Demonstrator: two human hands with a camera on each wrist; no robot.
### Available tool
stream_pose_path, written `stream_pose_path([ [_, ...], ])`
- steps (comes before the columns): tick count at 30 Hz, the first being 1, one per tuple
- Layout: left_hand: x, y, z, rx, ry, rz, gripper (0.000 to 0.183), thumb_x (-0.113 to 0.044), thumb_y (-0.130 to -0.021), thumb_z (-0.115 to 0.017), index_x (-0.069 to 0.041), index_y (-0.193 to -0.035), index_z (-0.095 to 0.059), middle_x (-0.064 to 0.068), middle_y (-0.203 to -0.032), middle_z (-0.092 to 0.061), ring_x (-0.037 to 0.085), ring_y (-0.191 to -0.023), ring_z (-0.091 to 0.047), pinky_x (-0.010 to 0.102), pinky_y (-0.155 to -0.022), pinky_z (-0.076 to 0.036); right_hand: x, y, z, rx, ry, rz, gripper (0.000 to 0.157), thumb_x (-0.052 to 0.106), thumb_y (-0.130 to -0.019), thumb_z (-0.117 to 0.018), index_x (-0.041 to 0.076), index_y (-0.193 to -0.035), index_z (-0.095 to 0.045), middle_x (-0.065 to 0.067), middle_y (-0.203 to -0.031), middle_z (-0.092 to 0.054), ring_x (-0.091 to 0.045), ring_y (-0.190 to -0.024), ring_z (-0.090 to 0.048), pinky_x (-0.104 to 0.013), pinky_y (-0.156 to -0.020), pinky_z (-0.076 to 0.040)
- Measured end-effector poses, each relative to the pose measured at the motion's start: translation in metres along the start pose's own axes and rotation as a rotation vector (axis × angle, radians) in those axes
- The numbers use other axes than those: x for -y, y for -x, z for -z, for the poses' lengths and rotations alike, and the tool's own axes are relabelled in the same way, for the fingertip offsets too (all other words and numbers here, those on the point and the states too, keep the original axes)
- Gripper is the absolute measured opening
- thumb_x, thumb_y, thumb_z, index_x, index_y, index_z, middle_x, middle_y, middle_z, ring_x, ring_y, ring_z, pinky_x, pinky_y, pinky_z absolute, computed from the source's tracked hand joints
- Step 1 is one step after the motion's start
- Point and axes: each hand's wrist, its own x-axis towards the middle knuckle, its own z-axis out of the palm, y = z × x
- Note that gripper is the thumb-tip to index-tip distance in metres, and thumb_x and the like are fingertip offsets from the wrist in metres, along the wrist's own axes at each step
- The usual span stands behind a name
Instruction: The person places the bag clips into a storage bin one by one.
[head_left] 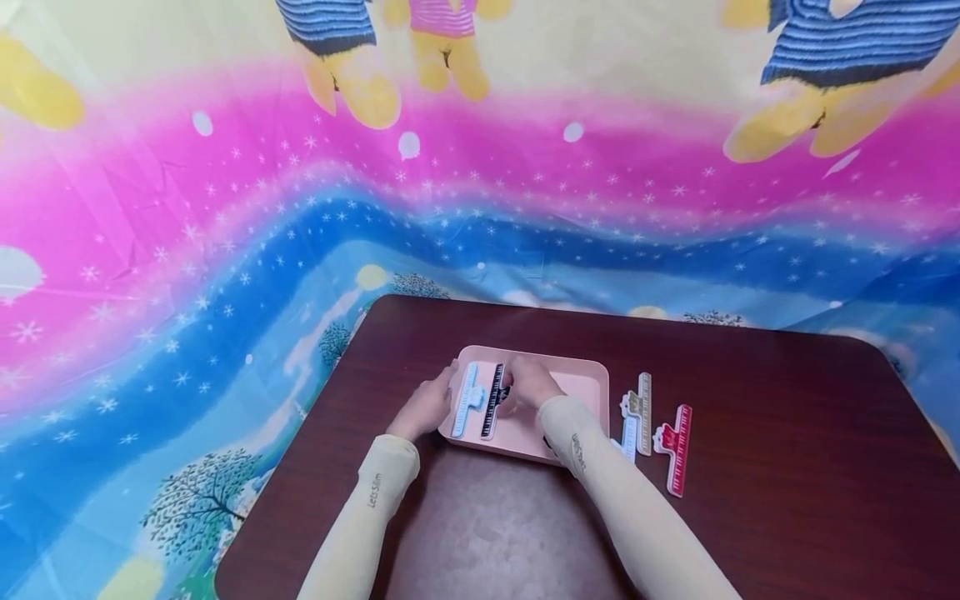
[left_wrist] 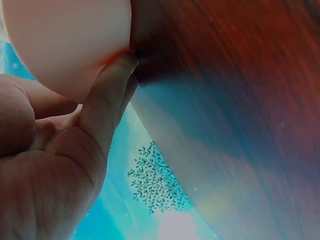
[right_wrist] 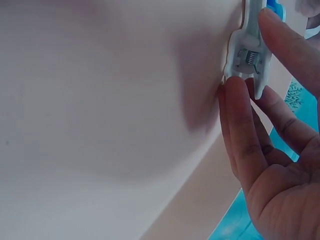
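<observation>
My right hand (head_left: 531,383) pinches a black piano-key clip (head_left: 491,402) inside the pink tray (head_left: 517,446). The right wrist view shows thumb and fingertips about the clip's handle, where a small metal spring (right_wrist: 251,58) sits. To its left in the tray lies a light blue piano-key clip (head_left: 466,402), roughly parallel to the black one. Along the tray's left side is my left hand (head_left: 429,404). In the left wrist view its fairly straight fingers (left_wrist: 107,95) touch the tray's outer wall (left_wrist: 70,45).
Right of the tray, on the dark wooden table (head_left: 787,433), lie a red clip (head_left: 678,454) and a gold-beige clip (head_left: 645,417). Another light blue clip (head_left: 629,437) is partly hidden by my right forearm. A patterned cloth (head_left: 525,183) hangs behind the table.
</observation>
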Motion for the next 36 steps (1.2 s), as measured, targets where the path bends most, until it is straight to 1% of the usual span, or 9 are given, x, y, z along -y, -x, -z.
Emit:
stream_pose_path([
  [13,0.0,0.002,-0.001,0.005,0.009,0.003,0.056,-0.013,-0.11,-0.042,-0.009,-0.164,-0.028,0.021,-0.162,-0.042,0.038,-0.144,-0.048,0.052,-0.12,-0.039,-0.002,-0.001,-0.002,0.022,0.012,-0.004,0.042,0.011,-0.058,-0.1,0.009,-0.09,-0.072,-0.004,-0.094,-0.067,-0.022,-0.091,-0.058,-0.039,-0.092,-0.051],
  [17,0.0,0.0,-0.001,-0.002,-0.003,-0.008,0.056,-0.013,-0.11,-0.043,-0.009,-0.164,-0.029,0.021,-0.158,-0.047,0.038,-0.14,-0.053,0.053,-0.117,-0.042,-0.002,-0.001,-0.001,0.022,0.014,-0.008,0.043,0.013,-0.058,-0.101,0.01,-0.091,-0.073,-0.003,-0.095,-0.067,-0.022,-0.094,-0.058,-0.039,-0.093,-0.051],
  [20,0.001,-0.001,-0.002,-0.005,-0.01,-0.011,0.056,-0.013,-0.11,-0.043,-0.009,-0.164,-0.029,0.021,-0.155,-0.05,0.038,-0.136,-0.056,0.053,-0.115,-0.044,-0.002,-0.001,-0.001,0.025,0.026,0.004,0.044,0.015,-0.058,-0.101,0.011,-0.092,-0.074,-0.002,-0.098,-0.068,-0.022,-0.097,-0.058,-0.039,-0.096,-0.051],
  [24,0.002,-0.001,-0.003,-0.001,-0.011,-0.013,0.057,-0.013,-0.11,-0.042,-0.009,-0.164,-0.028,0.021,-0.158,-0.047,0.039,-0.137,-0.055,0.053,-0.116,-0.044,-0.003,0.001,0.0,0.043,0.035,0.025,0.044,0.017,-0.059,-0.101,0.009,-0.094,-0.075,-0.003,-0.102,-0.068,-0.022,-0.098,-0.058,-0.04,-0.097,-0.051],
  [28,0.002,-0.002,-0.003,-0.003,-0.013,-0.024,0.057,-0.012,-0.11,-0.042,-0.008,-0.164,-0.028,0.021,-0.159,-0.046,0.039,-0.138,-0.055,0.052,-0.117,-0.043,-0.003,0.005,0.006,0.071,0.052,0.044,0.046,0.018,-0.064,-0.099,0.007,-0.101,-0.075,-0.004,-0.1,-0.068,-0.021,-0.092,-0.06,-0.037,-0.091,-0.053],
  [31,0.002,-0.002,-0.003,-0.014,-0.021,-0.04,0.057,-0.012,-0.109,-0.043,-0.007,-0.164,-0.029,0.023,-0.154,-0.051,0.039,-0.133,-0.059,0.053,-0.114,-0.045,-0.001,0.01,0.012,0.079,0.065,0.067,0.049,0.018,-0.067,-0.098,0.004,-0.108,-0.075,-0.007,-0.1,-0.069,-0.02,-0.09,-0.061,-0.036,-0.087,-0.054],
  [33,0.002,-0.001,-0.003,-0.018,-0.021,-0.045,0.057,-0.011,-0.108,-0.044,-0.006,-0.163,-0.03,0.025,-0.151,-0.054,0.04,-0.129,-0.061,0.054,-0.112,-0.047,0.0,0.015,0.019,0.076,0.072,0.079,0.05,0.017,-0.07,-0.096,0.003,-0.112,-0.074,-0.009,-0.102,-0.07,-0.021,-0.091,-0.062,-0.036,-0.087,-0.054],
  [36,0.003,-0.001,-0.003,-0.015,-0.015,-0.036,0.057,-0.012,-0.109,-0.043,-0.007,-0.164,-0.029,0.025,-0.152,-0.053,0.04,-0.131,-0.06,0.054,-0.112,-0.046,-0.002,0.021,0.029,0.068,0.082,0.097,0.049,0.017,-0.075,-0.093,0.003,-0.117,-0.073,-0.013,-0.108,-0.071,-0.024,-0.097,-0.063,-0.039,-0.091,-0.054],
])
